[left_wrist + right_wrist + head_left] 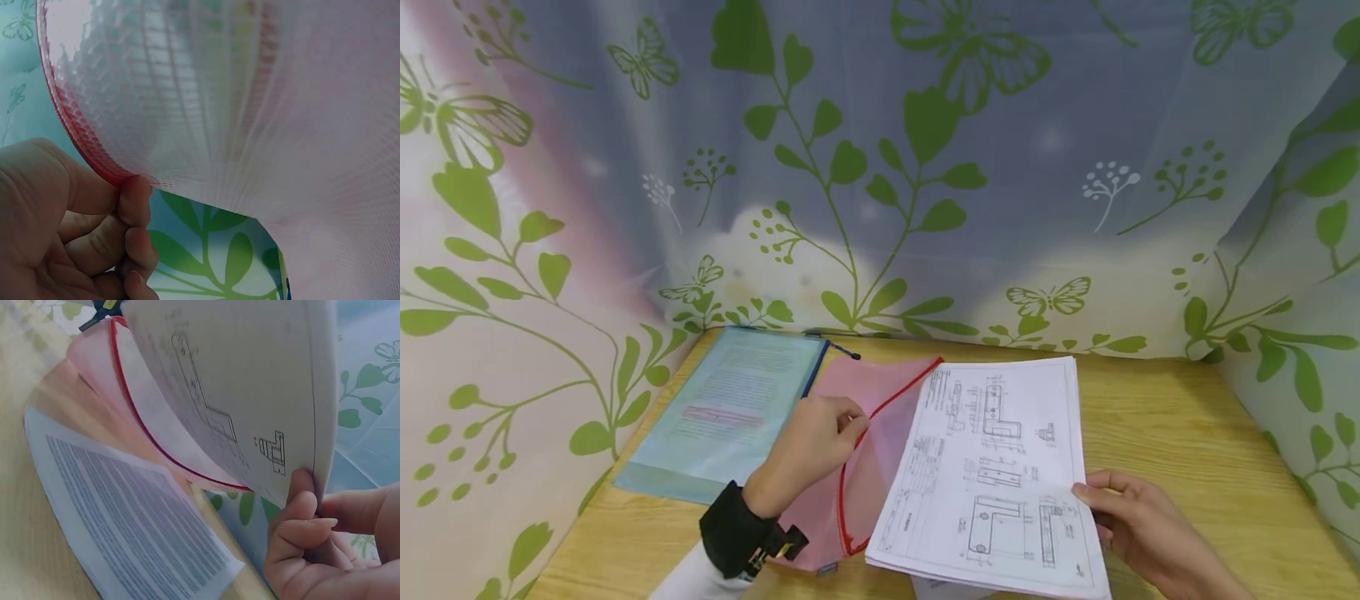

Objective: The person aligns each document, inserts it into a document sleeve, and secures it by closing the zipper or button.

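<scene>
A pink mesh zip pouch [842, 382] with a red zip edge lies at the middle of the table. My left hand [812, 442] pinches that red edge [103, 172] between thumb and fingers, lifting it so the mouth gapes in the left wrist view. My right hand [1138, 521] grips a stack of printed sheets [1000, 475] by its right edge, thumb on top and fingers beneath. Technical drawings show on the top sheet. The stack is raised and tilted, its left side at the pouch's mouth; whether it is inside I cannot tell.
A blue-green zip pouch [715, 417] with a printed page inside lies at the left, its dark zip pull [853, 356] towards the back. A text-covered sheet [125, 512] rests on the wooden table [1180, 442] under the raised stack. Patterned curtains [865, 167] enclose the back and sides.
</scene>
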Action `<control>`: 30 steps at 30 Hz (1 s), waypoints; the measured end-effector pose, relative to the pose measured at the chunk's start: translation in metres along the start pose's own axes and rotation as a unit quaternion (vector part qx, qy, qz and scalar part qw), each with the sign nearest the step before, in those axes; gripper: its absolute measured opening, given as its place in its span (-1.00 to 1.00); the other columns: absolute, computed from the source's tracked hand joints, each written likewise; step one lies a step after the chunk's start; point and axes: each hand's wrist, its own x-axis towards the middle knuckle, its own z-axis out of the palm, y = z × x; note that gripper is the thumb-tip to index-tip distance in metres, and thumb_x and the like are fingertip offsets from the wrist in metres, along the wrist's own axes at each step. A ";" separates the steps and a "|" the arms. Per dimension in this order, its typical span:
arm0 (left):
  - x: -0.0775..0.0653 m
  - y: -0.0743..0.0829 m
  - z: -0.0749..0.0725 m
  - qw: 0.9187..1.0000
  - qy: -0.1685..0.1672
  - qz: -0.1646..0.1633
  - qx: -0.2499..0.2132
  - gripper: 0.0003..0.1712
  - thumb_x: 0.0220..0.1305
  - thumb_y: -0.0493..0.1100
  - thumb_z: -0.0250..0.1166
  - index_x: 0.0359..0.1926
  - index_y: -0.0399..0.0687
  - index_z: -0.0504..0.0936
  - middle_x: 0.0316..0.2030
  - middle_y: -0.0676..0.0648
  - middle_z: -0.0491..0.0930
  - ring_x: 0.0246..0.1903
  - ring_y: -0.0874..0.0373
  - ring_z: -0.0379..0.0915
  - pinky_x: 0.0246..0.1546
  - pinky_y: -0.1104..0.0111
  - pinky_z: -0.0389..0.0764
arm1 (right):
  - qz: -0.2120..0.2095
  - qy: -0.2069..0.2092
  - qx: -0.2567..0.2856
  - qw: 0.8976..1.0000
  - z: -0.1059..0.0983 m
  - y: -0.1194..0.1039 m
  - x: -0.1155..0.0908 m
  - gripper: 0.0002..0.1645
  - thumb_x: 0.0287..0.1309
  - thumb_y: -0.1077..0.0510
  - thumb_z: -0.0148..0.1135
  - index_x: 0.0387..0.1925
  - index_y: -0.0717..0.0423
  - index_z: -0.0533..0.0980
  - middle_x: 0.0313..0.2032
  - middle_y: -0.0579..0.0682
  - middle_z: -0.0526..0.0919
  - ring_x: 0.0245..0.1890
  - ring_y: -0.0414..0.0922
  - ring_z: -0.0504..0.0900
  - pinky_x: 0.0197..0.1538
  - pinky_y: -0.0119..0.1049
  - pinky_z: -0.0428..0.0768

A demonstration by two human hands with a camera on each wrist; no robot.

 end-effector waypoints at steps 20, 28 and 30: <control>-0.002 0.009 0.011 0.999 -0.039 0.000 -0.006 -0.90 0.30 -0.32 0.35 -0.34 -0.16 0.78 -0.54 0.07 0.64 -0.57 0.27 0.40 -0.57 0.46 0.44 | -0.037 0.152 -0.086 0.984 0.042 0.007 0.009 -0.63 0.45 0.12 0.22 0.06 0.32 0.39 -0.36 -0.07 0.74 -0.42 -0.19 0.51 -0.26 -0.35 0.54; -0.002 0.010 0.016 0.998 -0.056 -0.007 -0.021 -0.89 0.33 -0.33 0.32 -0.32 -0.20 0.77 -0.54 0.06 0.62 -0.57 0.27 0.41 -0.57 0.46 0.44 | -0.048 0.183 -0.147 0.971 0.057 0.004 0.012 -0.60 0.38 0.10 0.29 0.03 0.33 0.43 -0.44 0.00 0.72 -0.45 -0.14 0.53 -0.35 -0.30 0.50; -0.002 0.011 0.017 0.998 -0.061 -0.007 -0.024 -0.88 0.33 -0.33 0.31 -0.32 -0.21 0.76 -0.56 0.07 0.58 -0.57 0.26 0.38 -0.58 0.47 0.40 | -0.050 0.174 -0.144 0.973 0.059 0.004 0.013 -0.59 0.38 0.10 0.29 0.03 0.34 0.42 -0.45 0.00 0.70 -0.46 -0.14 0.51 -0.37 -0.29 0.48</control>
